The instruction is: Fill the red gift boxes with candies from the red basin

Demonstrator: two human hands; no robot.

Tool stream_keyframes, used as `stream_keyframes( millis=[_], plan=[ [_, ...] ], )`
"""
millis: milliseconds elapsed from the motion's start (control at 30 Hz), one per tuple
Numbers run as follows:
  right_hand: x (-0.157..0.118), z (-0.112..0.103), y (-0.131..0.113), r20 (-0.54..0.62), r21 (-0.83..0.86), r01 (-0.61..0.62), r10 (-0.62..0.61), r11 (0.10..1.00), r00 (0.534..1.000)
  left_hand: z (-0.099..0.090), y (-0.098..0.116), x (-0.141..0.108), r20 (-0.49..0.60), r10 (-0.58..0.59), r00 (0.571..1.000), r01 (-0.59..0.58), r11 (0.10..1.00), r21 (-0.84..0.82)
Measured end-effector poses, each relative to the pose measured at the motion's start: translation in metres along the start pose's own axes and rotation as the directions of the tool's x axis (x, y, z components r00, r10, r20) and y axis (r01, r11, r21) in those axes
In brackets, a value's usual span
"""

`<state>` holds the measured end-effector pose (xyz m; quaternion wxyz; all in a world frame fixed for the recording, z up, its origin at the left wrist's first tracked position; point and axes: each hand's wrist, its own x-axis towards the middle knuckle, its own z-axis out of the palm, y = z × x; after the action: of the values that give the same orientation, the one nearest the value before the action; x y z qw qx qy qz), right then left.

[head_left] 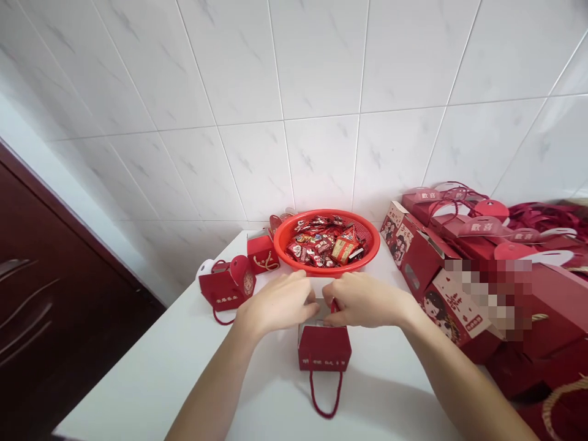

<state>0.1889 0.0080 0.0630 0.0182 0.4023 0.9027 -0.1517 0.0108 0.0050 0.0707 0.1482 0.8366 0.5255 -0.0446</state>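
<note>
A small red gift box (pixel 324 348) stands on the white table in front of me, its top open and pale inside. Its dark red cord handle (pixel 327 413) loops down onto the table toward me. My left hand (pixel 285 299) is closed at the left side of the box's opening, fingers curled on its upper edge. Opposite it, my right hand (pixel 359 300) is closed on the upper right part of the box. A bit of red shows between the right thumb and fingers. The hands hide most of the box's far side and the fingertips.
Behind the hands, a red plastic basket (pixel 281 248) holds several wrapped sweets (pixel 321 244). Two closed red gift boxes, one nearer (pixel 225 288) and one farther (pixel 263 251), stand left. Large red cartons (pixel 422 251) with more boxes crowd the right. A tiled wall (pixel 321 153) rises behind.
</note>
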Motion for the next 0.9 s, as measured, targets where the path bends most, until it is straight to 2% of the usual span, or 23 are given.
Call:
stream_keyframes(
  millis=[133, 267, 367, 433, 533, 667, 767, 900],
  plan=[
    [-0.005, -0.004, 0.007, -0.012, -0.005, -0.062, 0.062, 0.998, 0.998, -0.002, -0.008, 0.001, 0.045, -0.030, 0.999, 0.028, 0.999, 0.043],
    [-0.010, -0.007, 0.017, 0.003, -0.038, -0.165, 0.165, 0.986, 0.986, -0.004, -0.017, 0.002, 0.094, 0.029, 0.995, -0.032, 0.999, 0.034],
    [-0.012, -0.009, 0.020, 0.022, -0.067, -0.227, 0.229, 0.971, 0.973, -0.002, -0.017, 0.004, 0.121, 0.070, 0.990, -0.071, 0.998, 0.003],
    [-0.012, -0.009, 0.019, 0.027, -0.076, -0.253, 0.256, 0.964, 0.966, 0.000, -0.013, 0.004, 0.125, 0.057, 0.991, -0.057, 0.998, -0.004],
    [-0.011, -0.007, 0.014, 0.057, -0.090, -0.240, 0.245, 0.967, 0.968, 0.002, -0.005, 0.000, 0.110, 0.038, 0.993, -0.036, 0.999, -0.019],
    [-0.008, -0.001, 0.010, 0.123, -0.075, -0.149, 0.158, 0.986, 0.980, 0.003, 0.001, -0.006, 0.105, 0.034, 0.994, -0.031, 0.999, -0.027],
    [-0.005, 0.003, 0.010, 0.133, -0.045, -0.123, 0.128, 0.991, 0.983, 0.000, 0.001, -0.010, 0.106, 0.007, 0.994, -0.006, 1.000, -0.015],
    [-0.003, 0.006, 0.014, 0.153, -0.032, -0.145, 0.148, 0.989, 0.977, -0.009, -0.007, -0.010, 0.124, 0.024, 0.992, -0.019, 0.999, -0.041]
  ],
)
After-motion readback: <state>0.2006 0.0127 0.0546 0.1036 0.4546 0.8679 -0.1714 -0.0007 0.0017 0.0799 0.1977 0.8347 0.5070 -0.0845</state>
